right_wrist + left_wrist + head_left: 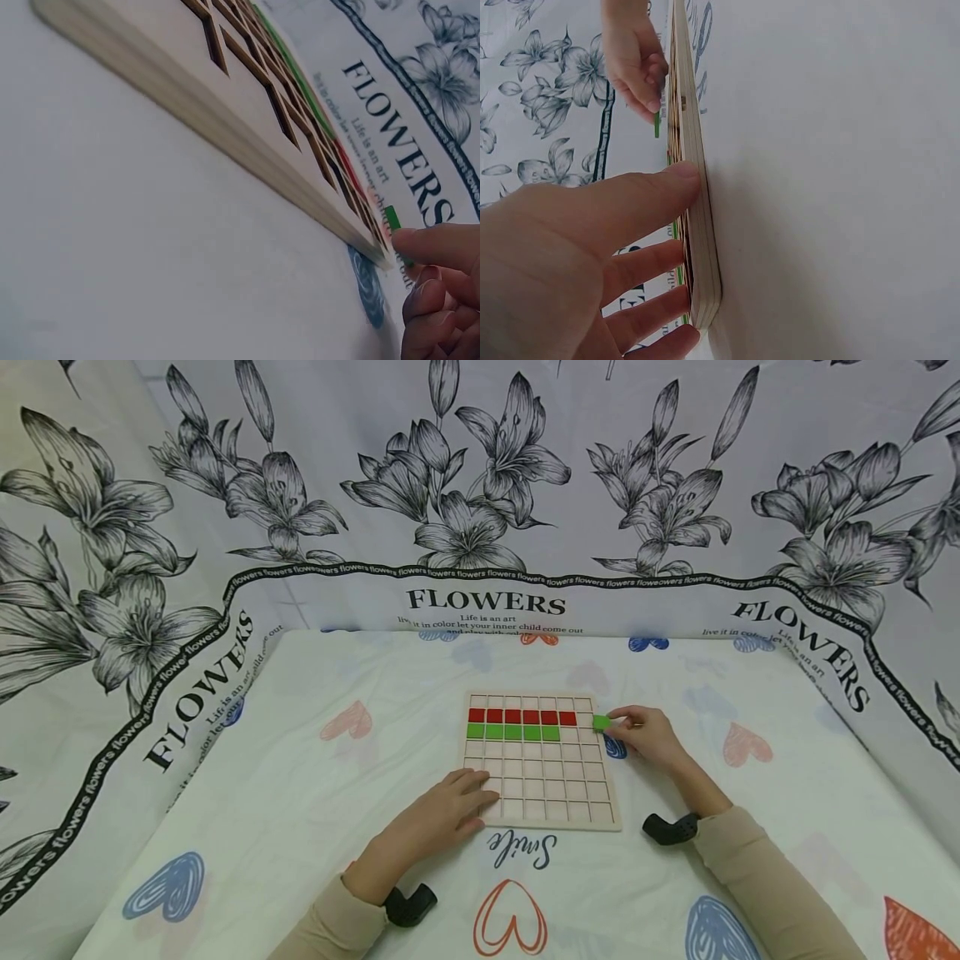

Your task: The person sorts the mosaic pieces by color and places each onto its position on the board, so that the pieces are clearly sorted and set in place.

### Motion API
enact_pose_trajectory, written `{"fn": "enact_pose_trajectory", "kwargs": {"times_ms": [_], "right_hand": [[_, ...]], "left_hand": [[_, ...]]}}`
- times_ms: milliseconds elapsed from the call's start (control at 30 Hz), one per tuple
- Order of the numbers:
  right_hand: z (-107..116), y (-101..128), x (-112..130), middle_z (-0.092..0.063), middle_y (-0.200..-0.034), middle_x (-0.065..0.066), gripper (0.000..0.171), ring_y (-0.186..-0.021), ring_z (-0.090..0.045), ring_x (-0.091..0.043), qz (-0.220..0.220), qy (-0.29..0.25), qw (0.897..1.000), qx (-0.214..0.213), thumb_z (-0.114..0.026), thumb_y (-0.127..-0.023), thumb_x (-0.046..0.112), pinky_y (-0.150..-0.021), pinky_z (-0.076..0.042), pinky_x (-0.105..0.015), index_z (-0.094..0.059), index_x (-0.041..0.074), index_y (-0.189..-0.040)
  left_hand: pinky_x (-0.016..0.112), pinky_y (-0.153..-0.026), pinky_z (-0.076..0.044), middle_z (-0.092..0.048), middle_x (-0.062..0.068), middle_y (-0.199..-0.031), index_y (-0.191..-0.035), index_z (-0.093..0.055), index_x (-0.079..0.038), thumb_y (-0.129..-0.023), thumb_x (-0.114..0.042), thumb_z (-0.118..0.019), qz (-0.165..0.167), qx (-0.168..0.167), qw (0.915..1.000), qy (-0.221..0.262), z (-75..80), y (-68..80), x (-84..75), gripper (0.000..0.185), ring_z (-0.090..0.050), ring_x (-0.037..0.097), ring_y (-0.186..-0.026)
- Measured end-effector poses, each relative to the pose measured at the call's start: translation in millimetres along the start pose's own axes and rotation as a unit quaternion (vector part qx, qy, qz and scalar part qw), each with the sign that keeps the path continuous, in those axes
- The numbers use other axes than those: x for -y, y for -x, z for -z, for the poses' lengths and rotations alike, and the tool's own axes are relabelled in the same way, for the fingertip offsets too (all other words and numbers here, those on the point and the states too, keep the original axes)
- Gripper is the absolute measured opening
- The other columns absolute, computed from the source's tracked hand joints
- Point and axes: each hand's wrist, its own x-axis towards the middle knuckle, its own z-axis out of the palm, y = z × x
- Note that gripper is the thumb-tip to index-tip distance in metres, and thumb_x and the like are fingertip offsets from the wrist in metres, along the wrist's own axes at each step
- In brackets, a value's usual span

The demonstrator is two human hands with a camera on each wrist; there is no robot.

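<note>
R hand [647, 737] pinches green tile [602, 722] at grid board [542, 793] right edge. L hand [442, 814] flat, fingers straight, on board's near-left corner. Cloth beside board bare.

We see a tabletop [300, 827] under a white cloth printed with hearts: a blue heart [168, 885] at lower left, a red outlined heart [510, 917] at bottom centre below the word "Smile" [521, 850]. Behind, across the upper frame, hangs a lily-printed backdrop [480, 485] lettered "FLOWERS".
</note>
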Motion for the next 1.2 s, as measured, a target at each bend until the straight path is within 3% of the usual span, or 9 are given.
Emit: {"fn": "enact_pose_trajectory", "kwargs": {"times_ms": [533,1200], "right_hand": [[-19,2,13,-0.054,-0.065,0.002,0.038,-0.049,-0.044,-0.005,0.026,-0.013,1.0,0.007,-0.072,-0.086,0.016,-0.048,-0.038,-0.021,-0.064,-0.005,-0.116],[-33,7,27,-0.054,-0.064,0.001,0.032,-0.045,-0.042,-0.005,0.025,-0.033,0.999,0.021,-0.069,-0.086,0.01,-0.044,-0.038,-0.021,-0.064,-0.006,-0.114]], "left_hand": [[0.044,-0.109,-0.046,-0.053,0.013,-0.142,-0.128,-0.061,-0.014,-0.093,-0.022,-0.063,0.007,0.004,1.0,-0.003,-1.7,0.4,-0.3,0.037,-0.048,0.032,-0.133],[0.045,-0.11,-0.045,-0.052,0.013,-0.143,-0.129,-0.061,-0.014,-0.093,-0.022,-0.062,0.009,0.003,0.9999,0.002,-1.6,0.0,-0.2,0.036,-0.047,0.033,-0.134]]}}
